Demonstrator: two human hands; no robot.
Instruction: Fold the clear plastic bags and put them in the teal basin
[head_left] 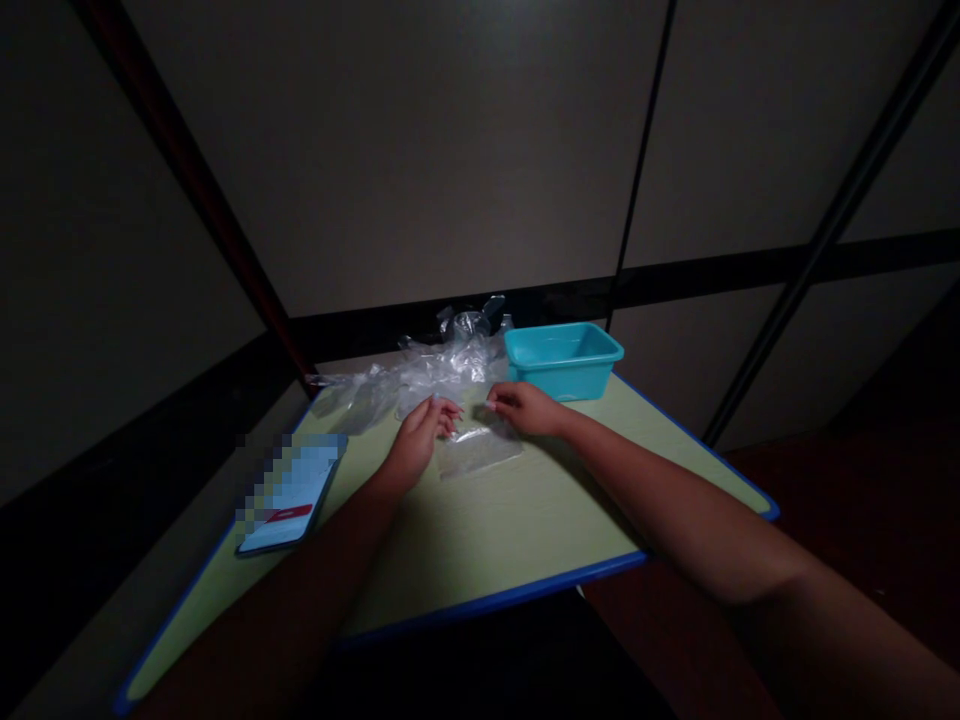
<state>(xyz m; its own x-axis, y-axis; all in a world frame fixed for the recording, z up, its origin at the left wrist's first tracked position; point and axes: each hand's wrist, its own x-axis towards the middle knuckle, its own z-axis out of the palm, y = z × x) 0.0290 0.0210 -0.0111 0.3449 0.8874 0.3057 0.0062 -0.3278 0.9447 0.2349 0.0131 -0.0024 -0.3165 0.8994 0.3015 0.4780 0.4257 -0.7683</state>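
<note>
While both hands hover low over the middle of the desk (480, 560), a clear plastic bag (480, 455) lies flat on the top between and just below them. Bag: thin, see-through, bright streak of glare across it near the fingers. Near edge faces the person and runs left to right, rising slightly towards the right. Visible part looks wider across than deep, so its long axis seems crosswise; far end merges with other film, true length and open end not readable.

Left hand (422, 430): fingers loosely curled and parted, at the bag's left side. Right hand (526, 408): thumb and forefinger brought close together, over the bag's far right part, pointing left towards the other hand. Whether either grips the film, cannot tell; the film is too transparent at the fingertips.

Beyond the hands, a heap of crumpled clear plastic (450, 362) spreads along the far side, trailing off left. Right of it, a turquoise basin (564, 382), upright, long side across, just beyond the right hand. Far left, a phone (304, 490), lit screen up, partly pixelated, long axis slanting from near left to far right.
</note>
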